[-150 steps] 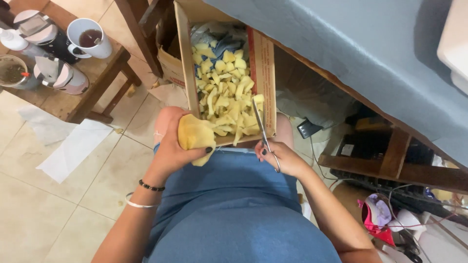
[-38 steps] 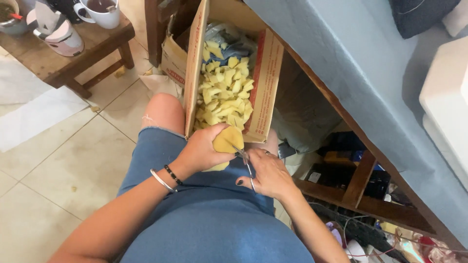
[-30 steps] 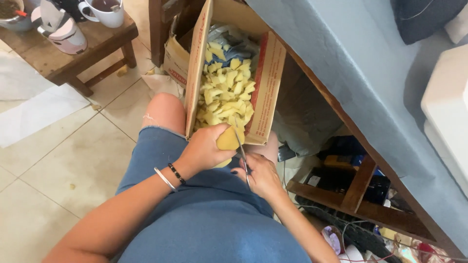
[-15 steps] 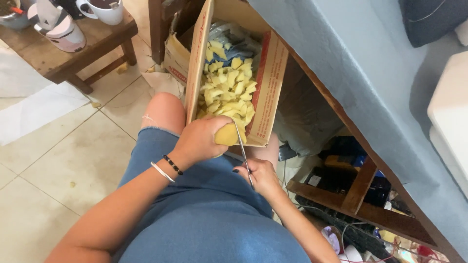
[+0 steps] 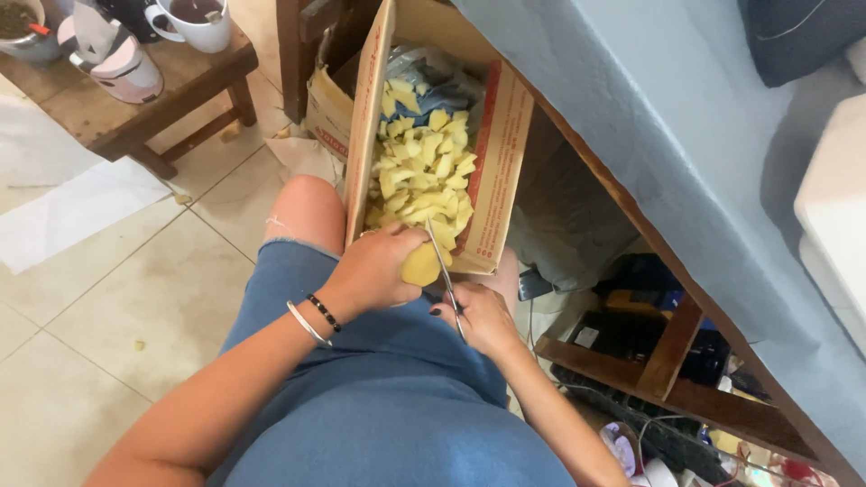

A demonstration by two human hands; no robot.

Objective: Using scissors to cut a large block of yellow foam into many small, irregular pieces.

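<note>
Pale floor tiles [image 5: 117, 316] spread under me as I sit in blue denim, working over my lap at the near end of a cardboard box [image 5: 368, 135]. My left hand [image 5: 374, 271] is wrapped round a yellow chunk [image 5: 421, 264] of something that looks like peeled fruit or root, gripping it firmly just at the box's near edge. My right hand [image 5: 478, 320] is closed on the handles of a pair of scissors [image 5: 444, 275], whose blades point up alongside the chunk and touch it; whether they are parted I cannot tell.

Just beyond my hands the box holds a good heap of cut yellow pieces [image 5: 424, 176], lying on a bluish liner. Judging by that, much of the cutting is done, while the chunk in my grip is not yet cut up; I see no further whole ones.

Off to my left stands a low wooden counter [image 5: 135, 108] with a white mug [image 5: 200, 20] and other cups. To my right a blue cloth [image 5: 649, 117] hangs over a wooden frame, with dark clutter beneath it
</note>
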